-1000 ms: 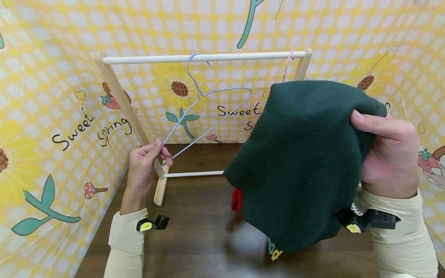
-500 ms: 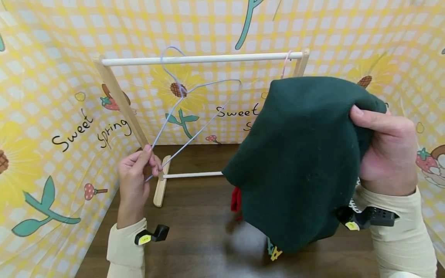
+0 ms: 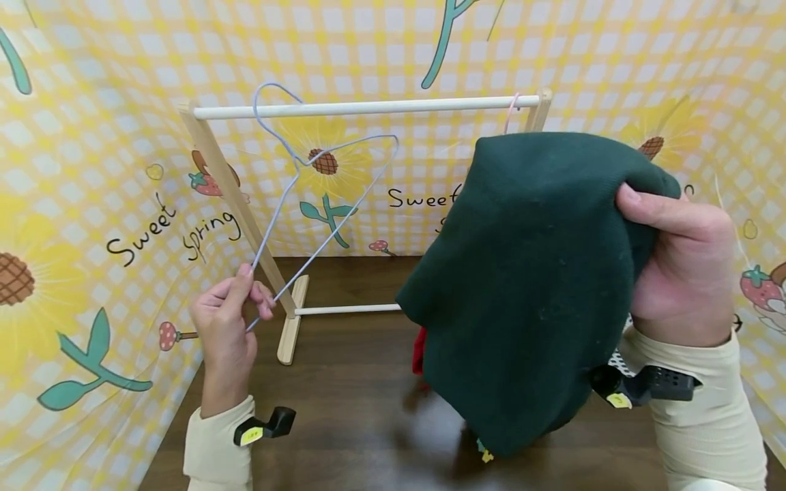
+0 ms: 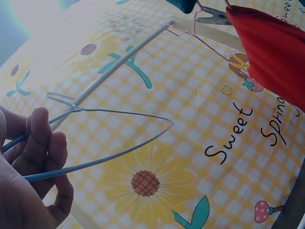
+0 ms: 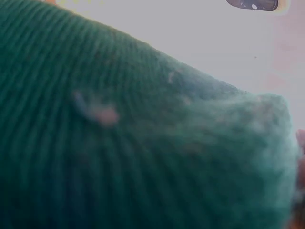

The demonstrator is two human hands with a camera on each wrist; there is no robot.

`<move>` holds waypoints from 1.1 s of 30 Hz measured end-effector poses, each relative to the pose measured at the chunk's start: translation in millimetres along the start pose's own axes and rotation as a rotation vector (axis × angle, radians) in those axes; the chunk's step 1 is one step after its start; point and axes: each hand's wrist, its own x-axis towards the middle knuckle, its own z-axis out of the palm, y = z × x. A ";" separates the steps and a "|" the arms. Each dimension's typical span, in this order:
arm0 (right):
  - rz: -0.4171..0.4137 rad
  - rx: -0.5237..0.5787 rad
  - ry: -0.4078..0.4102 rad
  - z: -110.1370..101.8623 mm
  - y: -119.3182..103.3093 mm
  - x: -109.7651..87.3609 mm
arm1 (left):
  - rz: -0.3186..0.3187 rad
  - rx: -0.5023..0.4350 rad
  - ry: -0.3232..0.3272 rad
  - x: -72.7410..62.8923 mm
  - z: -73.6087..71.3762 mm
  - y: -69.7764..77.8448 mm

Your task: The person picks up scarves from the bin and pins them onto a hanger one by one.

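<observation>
In the head view, my left hand (image 3: 227, 314) pinches one end of a blue wire clothes hanger (image 3: 299, 162) between thumb and fingers. The hanger tilts up to the right, its hook overlapping the white top rod (image 3: 381, 107) of a small wooden clothes rack. My right hand (image 3: 684, 266) grips a dark green knit cloth (image 3: 528, 293) at its upper right, thumb in front, and the cloth hangs down in folds. Its ribbed weave fills most of the right wrist view, blurred. In the left wrist view, fingers curl around the hanger wire.
A pink hanger (image 3: 511, 112) hangs at the rod's right end. Red fabric (image 4: 276, 52) hangs there beside a grey clothespin (image 4: 213, 17). Yellow and teal clothespins (image 3: 486, 455) peek from under the green cloth. The rack's left foot (image 3: 291, 334) stands on the dark wooden table (image 3: 344, 409).
My left hand has moved left and slightly down, bringing the hanger with it; its hook has shifted left along the rod and risen. The right hand and green cloth have barely moved.
</observation>
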 end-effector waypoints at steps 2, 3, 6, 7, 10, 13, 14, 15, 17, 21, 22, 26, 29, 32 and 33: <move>0.016 0.038 -0.022 -1.2 0.1 -0.1 | 0.017 -0.019 -0.012 -3.0 -0.3 2.2; 0.018 0.033 -0.028 -1.3 0.3 -0.2 | 0.024 -0.029 -0.018 -5.1 -0.5 3.1; 0.020 0.037 -0.034 -1.0 1.6 0.1 | 0.028 -0.032 -0.024 -13.2 -1.9 4.6; 0.017 0.034 -0.037 -0.4 2.1 0.3 | 0.025 -0.030 -0.022 -16.0 -2.0 4.6; 0.007 0.039 -0.043 2.6 3.9 2.4 | 0.008 -0.029 -0.022 -23.8 -2.5 2.9; 0.009 0.081 -0.073 6.4 5.9 5.4 | -0.001 -0.018 -0.028 -29.5 -2.6 0.7; 0.008 0.093 -0.076 8.0 6.7 6.3 | -0.007 -0.012 -0.032 -30.9 -2.6 0.0; 0.008 0.103 -0.082 9.6 7.5 7.1 | -0.011 -0.007 -0.037 -32.2 -2.7 -0.6; 0.004 0.104 -0.079 13.3 9.3 8.8 | -0.024 0.013 -0.038 -34.3 -2.5 -1.9; -0.001 0.135 -0.055 24.0 13.2 14.9 | -0.033 0.041 -0.031 -37.2 -1.4 -4.0; 0.000 0.144 -0.053 27.1 14.6 17.2 | -0.033 0.044 -0.026 -37.8 -1.0 -4.4; 0.016 0.125 -0.063 40.8 21.6 25.8 | -0.041 0.046 -0.019 -40.9 0.5 -5.0; 0.034 0.087 -0.089 50.2 28.0 30.9 | -0.052 0.051 -0.022 -43.3 1.9 -4.4; 0.068 0.038 -0.111 57.5 34.3 34.9 | -0.056 0.048 -0.031 -44.5 3.3 -4.0; 0.080 0.018 -0.115 59.4 36.6 36.1 | -0.056 0.049 -0.034 -44.8 3.7 -3.8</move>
